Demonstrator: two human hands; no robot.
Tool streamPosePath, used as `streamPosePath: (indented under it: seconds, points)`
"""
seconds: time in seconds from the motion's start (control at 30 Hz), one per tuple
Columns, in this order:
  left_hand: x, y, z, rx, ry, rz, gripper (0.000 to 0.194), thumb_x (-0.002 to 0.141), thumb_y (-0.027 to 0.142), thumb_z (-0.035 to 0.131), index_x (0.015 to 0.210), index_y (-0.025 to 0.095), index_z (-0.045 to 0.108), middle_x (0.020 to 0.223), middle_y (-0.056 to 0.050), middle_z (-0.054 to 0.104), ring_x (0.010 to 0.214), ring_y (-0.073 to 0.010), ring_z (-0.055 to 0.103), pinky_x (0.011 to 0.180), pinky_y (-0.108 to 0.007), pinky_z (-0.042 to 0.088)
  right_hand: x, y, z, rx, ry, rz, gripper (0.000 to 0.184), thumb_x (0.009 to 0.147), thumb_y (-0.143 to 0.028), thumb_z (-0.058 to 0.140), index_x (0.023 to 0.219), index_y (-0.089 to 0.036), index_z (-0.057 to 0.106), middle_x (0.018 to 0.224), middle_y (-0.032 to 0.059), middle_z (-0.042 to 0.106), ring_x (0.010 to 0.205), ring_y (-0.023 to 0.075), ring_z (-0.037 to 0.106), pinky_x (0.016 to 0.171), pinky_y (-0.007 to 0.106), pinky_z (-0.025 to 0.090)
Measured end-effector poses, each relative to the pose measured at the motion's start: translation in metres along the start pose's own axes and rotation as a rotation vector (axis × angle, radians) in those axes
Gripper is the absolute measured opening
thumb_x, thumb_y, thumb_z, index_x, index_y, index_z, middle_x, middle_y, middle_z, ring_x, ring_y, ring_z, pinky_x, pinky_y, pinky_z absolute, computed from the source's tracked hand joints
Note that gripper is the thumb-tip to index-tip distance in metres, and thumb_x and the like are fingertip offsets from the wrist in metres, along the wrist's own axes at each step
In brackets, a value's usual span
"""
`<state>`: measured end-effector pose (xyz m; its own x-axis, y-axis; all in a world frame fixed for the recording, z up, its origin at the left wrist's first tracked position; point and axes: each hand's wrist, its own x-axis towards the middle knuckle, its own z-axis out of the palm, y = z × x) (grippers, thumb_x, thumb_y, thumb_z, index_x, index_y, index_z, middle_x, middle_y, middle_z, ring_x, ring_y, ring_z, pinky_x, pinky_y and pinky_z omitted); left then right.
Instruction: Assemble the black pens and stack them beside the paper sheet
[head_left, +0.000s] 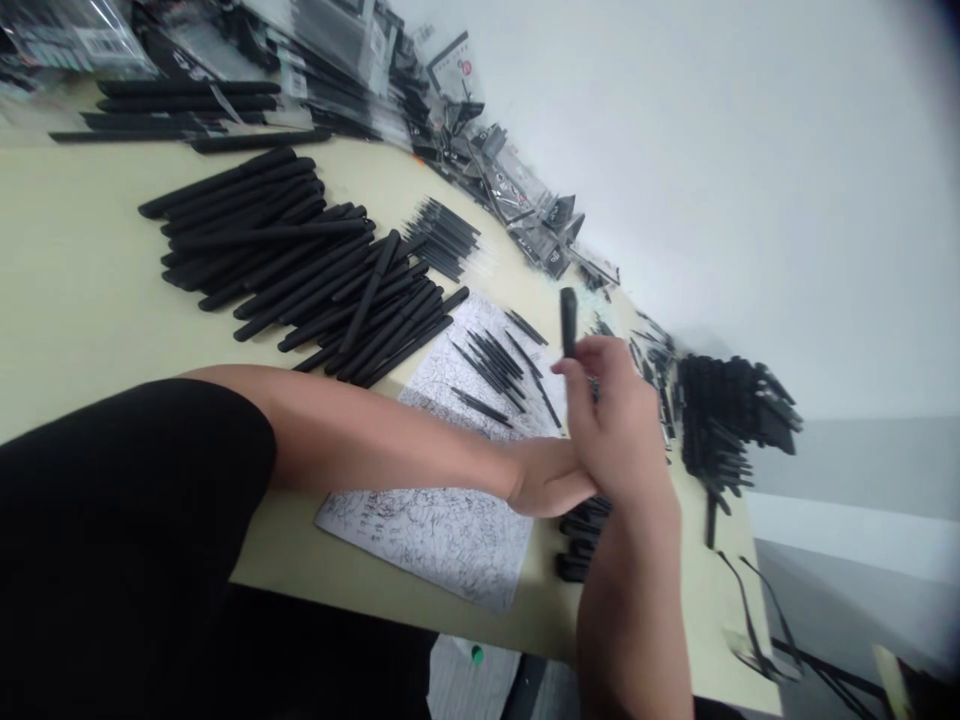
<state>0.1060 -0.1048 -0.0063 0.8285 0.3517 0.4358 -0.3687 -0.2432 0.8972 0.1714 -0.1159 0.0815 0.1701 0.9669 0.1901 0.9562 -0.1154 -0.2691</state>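
Note:
My right hand (615,420) is closed around a black pen (568,318), whose rounded upper end sticks up past the thumb and fingertips. Its lower part is hidden in the hand. My left hand (553,478) reaches across from the left and passes beneath my right wrist, so its fingers are hidden. Under both hands lies a sheet of paper (442,540) covered in scribbles. Several thin dark pen refills (491,368) rest on that sheet, left of my right hand. Just below the hands, more black pens (576,555) are partly covered by my right forearm.
A large heap of black pens (300,260) spreads across the left of the table (67,260). Bundled refills (442,238) lie behind the paper. Torn plastic packets (517,195) line the wall. Rightward are stacked black pens (727,410) and eyeglasses (754,640) at the edge.

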Motion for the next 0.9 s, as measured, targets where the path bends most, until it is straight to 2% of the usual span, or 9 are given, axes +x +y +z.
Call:
streamPosePath:
  seconds: [0.03,0.1,0.17,0.23,0.33,0.43,0.6,0.9]
  points:
    - [0.0,0.0,-0.004,-0.01,-0.093,0.048,0.018,0.091,0.018,0.046,0.094,0.014,0.064,0.096,-0.006,0.068,0.087,-0.0199,0.062,0.074,-0.028,0.049,-0.007,0.008,-0.004,0.029,0.084,0.002,0.021,0.093,-0.033,0.046,0.108,-0.02,0.054,0.091,0.0059,0.067,0.084,0.0179,0.064,0.072,0.032,0.047]
    - [0.0,0.003,-0.01,-0.059,-0.148,0.056,0.013,0.088,0.02,0.047,0.084,0.015,0.059,0.082,-0.004,0.064,0.073,-0.0171,0.058,0.064,-0.028,0.043,-0.022,0.025,-0.006,0.106,0.255,0.034,0.02,0.091,-0.034,0.052,0.104,-0.02,0.057,0.091,0.0049,0.066,0.082,0.0162,0.064,0.073,0.032,0.049]
    - [0.0,0.006,-0.015,-0.128,-0.08,-0.006,0.012,0.087,0.023,0.048,0.083,0.015,0.055,0.074,-0.001,0.058,0.065,-0.0128,0.052,0.061,-0.026,0.039,-0.035,0.042,-0.001,0.24,0.419,0.094,0.02,0.088,-0.035,0.058,0.1,-0.019,0.059,0.087,0.0042,0.065,0.076,0.0151,0.064,0.072,0.032,0.051]
    - [0.001,0.007,-0.016,-0.195,0.009,-0.071,0.015,0.089,0.026,0.046,0.089,0.015,0.055,0.073,0.0,0.055,0.062,-0.0104,0.047,0.06,-0.025,0.038,-0.045,0.056,0.009,0.381,0.513,0.133,0.021,0.086,-0.035,0.062,0.097,-0.018,0.058,0.085,0.0039,0.064,0.073,0.0149,0.065,0.07,0.031,0.052]
    - [0.004,0.005,-0.013,-0.292,0.179,-0.164,0.022,0.09,0.036,0.047,0.098,0.016,0.054,0.081,-0.001,0.055,0.067,-0.0102,0.048,0.063,-0.025,0.039,-0.056,0.07,0.028,0.421,0.613,0.143,0.02,0.084,-0.033,0.064,0.097,-0.018,0.058,0.086,0.0034,0.064,0.074,0.0147,0.066,0.071,0.032,0.053]
    - [0.006,0.0,-0.009,-0.377,0.3,-0.173,0.027,0.091,0.043,0.048,0.099,0.018,0.051,0.085,-0.001,0.054,0.071,-0.011,0.049,0.065,-0.026,0.04,-0.062,0.076,0.036,0.251,0.629,0.042,0.016,0.083,-0.027,0.065,0.095,-0.018,0.061,0.087,0.0034,0.065,0.08,0.0155,0.065,0.075,0.032,0.053]
    - [0.007,-0.003,-0.007,-0.424,0.305,-0.158,0.028,0.094,0.044,0.043,0.103,0.019,0.051,0.077,0.0,0.049,0.069,-0.0119,0.048,0.062,-0.025,0.041,-0.067,0.077,0.027,-0.023,0.579,-0.136,0.016,0.081,-0.018,0.065,0.097,-0.019,0.062,0.087,0.0027,0.068,0.079,0.0147,0.065,0.074,0.029,0.053]
    - [0.011,0.002,-0.006,-0.482,0.371,-0.218,0.027,0.093,0.039,0.043,0.1,0.016,0.056,0.082,-0.002,0.054,0.082,-0.0132,0.054,0.072,-0.024,0.048,-0.067,0.079,0.027,-0.067,0.574,-0.221,0.022,0.079,-0.015,0.067,0.099,-0.021,0.06,0.088,0.0016,0.069,0.078,0.0145,0.065,0.076,0.029,0.051]
